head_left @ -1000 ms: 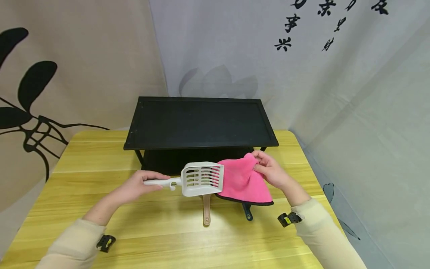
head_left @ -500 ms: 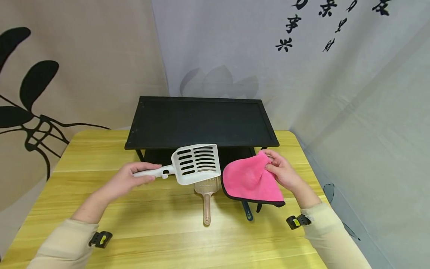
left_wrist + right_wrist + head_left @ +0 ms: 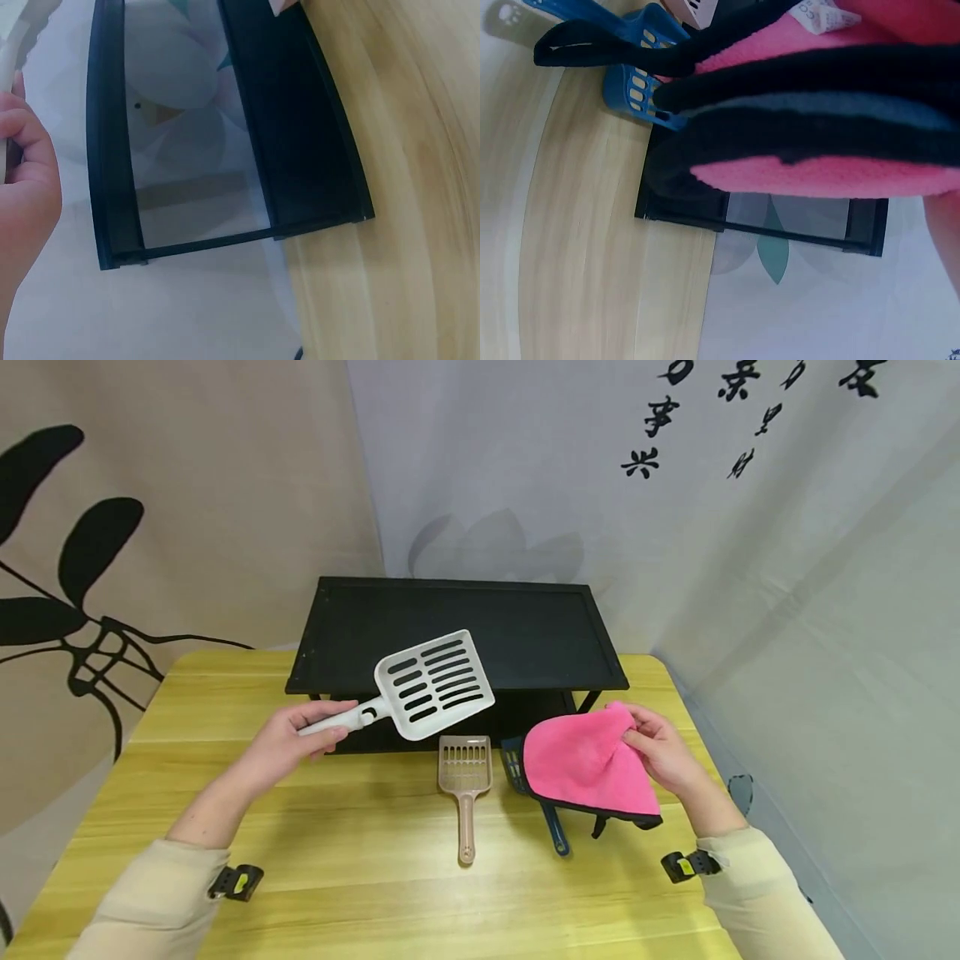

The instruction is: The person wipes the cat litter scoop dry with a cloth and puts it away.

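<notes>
My left hand (image 3: 288, 739) grips the handle of a white slotted litter scoop (image 3: 435, 685), raised in front of the black rack with its head tilted up to the right. In the left wrist view only the edge of the scoop shows beside the curled fingers. My right hand (image 3: 660, 752) pinches the top of a pink cloth (image 3: 573, 756) with black edging, and the cloth hangs folded. Behind and under it, a blue slotted scoop (image 3: 555, 828) lies on the table, partly hidden. A beige litter scoop (image 3: 466, 777) lies to its left, handle toward me.
A black two-tier rack (image 3: 360, 610) stands at the back of the wooden table (image 3: 360, 877); its lower shelf is in shadow. Printed fabric (image 3: 480, 460) hangs behind and along the sides.
The white scoop has risen and turned, away from the cloth. My right hand has carried the cloth to the right, uncovering the beige scoop and part of the blue one.
</notes>
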Tool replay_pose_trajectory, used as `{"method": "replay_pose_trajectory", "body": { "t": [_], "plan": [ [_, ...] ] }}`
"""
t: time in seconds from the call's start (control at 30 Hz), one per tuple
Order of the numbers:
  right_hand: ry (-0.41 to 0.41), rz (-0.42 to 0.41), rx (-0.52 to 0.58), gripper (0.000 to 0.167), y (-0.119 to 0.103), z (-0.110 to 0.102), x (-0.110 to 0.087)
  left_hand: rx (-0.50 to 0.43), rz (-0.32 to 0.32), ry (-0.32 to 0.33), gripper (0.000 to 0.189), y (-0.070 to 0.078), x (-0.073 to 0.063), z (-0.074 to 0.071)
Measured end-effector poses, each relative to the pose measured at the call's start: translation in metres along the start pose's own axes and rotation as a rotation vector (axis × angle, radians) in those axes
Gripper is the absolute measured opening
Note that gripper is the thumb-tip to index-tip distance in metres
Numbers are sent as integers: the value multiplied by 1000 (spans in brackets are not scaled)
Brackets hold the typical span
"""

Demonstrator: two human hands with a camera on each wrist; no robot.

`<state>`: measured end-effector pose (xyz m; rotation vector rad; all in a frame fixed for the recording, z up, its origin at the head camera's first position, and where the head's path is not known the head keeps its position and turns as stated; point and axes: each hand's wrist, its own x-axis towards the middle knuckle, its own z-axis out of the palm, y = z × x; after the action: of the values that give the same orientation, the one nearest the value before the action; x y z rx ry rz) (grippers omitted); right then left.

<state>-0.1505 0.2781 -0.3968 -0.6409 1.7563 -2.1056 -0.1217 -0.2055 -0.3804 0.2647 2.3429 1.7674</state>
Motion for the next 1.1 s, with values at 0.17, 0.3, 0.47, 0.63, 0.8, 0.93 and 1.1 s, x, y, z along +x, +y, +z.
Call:
{"method": "replay_pose_trajectory", "body": {
  "t": [0.17,0.3,0.47,0.63,0.8,0.93,1.1],
  "plan": [
    [-1,-19,16,50,-3,-5,-5,-56,-29,61,30,-1,6,0],
    [4,-28,23,52,-5,-8,-8,-134,-46,106,27,-1,9,-1],
    [-5,-41,43,52,-6,-12,-9,-408,-43,126,23,-1,13,-2],
    [-6,-43,68,49,-5,-14,-10,-580,-45,137,21,-2,16,-2],
    [-6,-44,83,47,-2,-14,-11,-639,-56,169,23,-4,19,0],
    [-1,-27,76,48,0,-13,-10,-637,-73,174,48,-2,19,3],
    [0,-13,70,48,0,-13,-9,-606,-65,68,61,2,17,3]
  ]
}}
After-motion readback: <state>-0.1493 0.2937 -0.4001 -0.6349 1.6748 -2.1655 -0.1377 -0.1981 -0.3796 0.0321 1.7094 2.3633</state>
